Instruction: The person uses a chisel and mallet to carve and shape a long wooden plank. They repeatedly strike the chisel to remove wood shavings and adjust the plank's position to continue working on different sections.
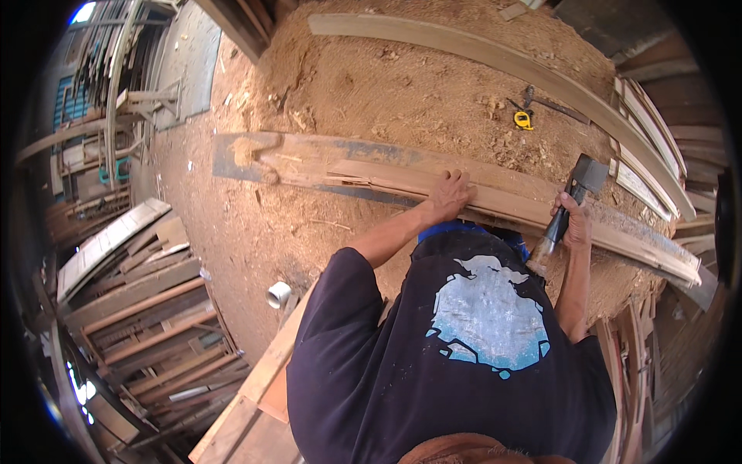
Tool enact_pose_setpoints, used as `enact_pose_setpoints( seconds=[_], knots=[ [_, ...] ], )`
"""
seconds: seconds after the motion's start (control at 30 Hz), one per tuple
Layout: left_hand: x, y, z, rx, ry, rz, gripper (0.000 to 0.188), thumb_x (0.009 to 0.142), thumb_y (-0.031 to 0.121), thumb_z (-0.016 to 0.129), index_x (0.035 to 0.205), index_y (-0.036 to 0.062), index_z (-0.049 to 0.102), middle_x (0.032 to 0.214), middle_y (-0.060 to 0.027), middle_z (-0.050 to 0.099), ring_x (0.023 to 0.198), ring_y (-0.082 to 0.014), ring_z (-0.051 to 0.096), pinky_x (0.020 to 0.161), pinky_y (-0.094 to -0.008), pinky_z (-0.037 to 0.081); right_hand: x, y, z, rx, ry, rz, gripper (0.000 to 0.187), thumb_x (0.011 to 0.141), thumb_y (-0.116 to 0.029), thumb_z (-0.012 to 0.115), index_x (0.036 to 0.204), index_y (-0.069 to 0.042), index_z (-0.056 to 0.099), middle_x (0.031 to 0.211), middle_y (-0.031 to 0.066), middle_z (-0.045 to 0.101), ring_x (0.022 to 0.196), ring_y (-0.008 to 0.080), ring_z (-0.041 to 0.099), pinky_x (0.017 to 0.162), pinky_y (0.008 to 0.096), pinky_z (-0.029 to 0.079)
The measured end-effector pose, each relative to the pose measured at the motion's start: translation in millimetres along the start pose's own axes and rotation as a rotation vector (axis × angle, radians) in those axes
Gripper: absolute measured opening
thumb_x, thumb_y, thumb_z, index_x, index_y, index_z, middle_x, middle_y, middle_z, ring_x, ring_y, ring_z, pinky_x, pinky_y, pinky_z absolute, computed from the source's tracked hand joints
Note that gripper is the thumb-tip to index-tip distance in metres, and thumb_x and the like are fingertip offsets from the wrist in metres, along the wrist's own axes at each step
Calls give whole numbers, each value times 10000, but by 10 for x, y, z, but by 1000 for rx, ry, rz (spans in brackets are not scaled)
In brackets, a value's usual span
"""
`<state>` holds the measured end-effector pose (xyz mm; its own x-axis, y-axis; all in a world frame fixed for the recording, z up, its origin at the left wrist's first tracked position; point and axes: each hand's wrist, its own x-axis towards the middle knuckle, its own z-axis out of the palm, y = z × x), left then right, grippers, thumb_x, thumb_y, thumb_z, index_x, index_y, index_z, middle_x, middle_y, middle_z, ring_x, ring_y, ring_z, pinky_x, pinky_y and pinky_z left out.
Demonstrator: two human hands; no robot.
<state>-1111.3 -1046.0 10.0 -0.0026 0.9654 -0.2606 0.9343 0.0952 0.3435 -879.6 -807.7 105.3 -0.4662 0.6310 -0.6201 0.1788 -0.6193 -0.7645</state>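
A long, narrow wooden board (510, 205) lies lengthwise across a wider, weathered plank (317, 151) in front of me. Its left end looks split and splintered. My left hand (450, 196) rests near the middle of this board, its fingers curled over the top and gripping it. In my right hand (575, 223) is a hatchet (590, 175), its broad grey blade pointing up and away and its dark handle angled back toward my body. The hatchet is held above the board's right part, and I cannot tell whether the blade touches it.
Sawdust and wood chips cover the ground (340, 93). Beyond the plank lie a yellow tape measure (522, 120), a hammer (529, 96) and a long curved-looking board (433, 32). Stacked timber (147, 309) fills the left side. A white cylindrical container (278, 294) sits by my left elbow.
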Motion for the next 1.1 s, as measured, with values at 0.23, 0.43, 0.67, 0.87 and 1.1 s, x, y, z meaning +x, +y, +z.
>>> enact_pose_setpoints(
  seconds=[0.23, 0.43, 0.67, 0.87, 1.1],
  knots=[
    [-192, 172, 445, -48, 178, -38, 386, 878, 185, 559, 1245, 98, 641, 1198, -142, 619, 1213, -360, 530, 1061, -491, 429, 297, 12, 455, -165, -141, 57, 347, 844, -235, 801, 1065, -51, 607, 782, 27, 630, 636, 118, 600, 593, 260, 505],
    [-195, 193, 456, -64, 274, -44, 403, 891, 182, 546, 1272, 90, 640, 1200, -121, 628, 1169, -344, 547, 1014, -471, 449, 399, -9, 661, -233, -202, 77, 342, 843, -240, 797, 1066, -59, 611, 781, 18, 630, 643, 115, 601, 601, 268, 508],
    [-183, 176, 439, -47, 297, -24, 370, 911, 216, 533, 1240, 99, 654, 1152, -113, 662, 1144, -330, 548, 990, -467, 440, 465, -51, 710, -256, -196, 83, 350, 848, -232, 796, 1093, -57, 617, 789, 17, 622, 636, 118, 600, 595, 264, 514],
    [-119, 151, 282, -39, 151, -46, 277, 884, 198, 595, 1136, 104, 660, 1098, -113, 691, 1063, -318, 637, 933, -434, 500, 463, -48, 673, -250, -171, 83, 337, 857, -219, 790, 1095, -62, 610, 779, 17, 621, 621, 115, 602, 587, 258, 515],
    [232, 10, -122, -135, -256, -187, 348, 835, 154, 686, 1182, 152, 655, 1068, -133, 738, 1042, -317, 716, 852, -442, 572, 407, -42, 554, -240, -188, 62, 316, 847, -212, 792, 1061, -49, 626, 768, 18, 634, 640, 118, 607, 591, 265, 504]
  ],
)
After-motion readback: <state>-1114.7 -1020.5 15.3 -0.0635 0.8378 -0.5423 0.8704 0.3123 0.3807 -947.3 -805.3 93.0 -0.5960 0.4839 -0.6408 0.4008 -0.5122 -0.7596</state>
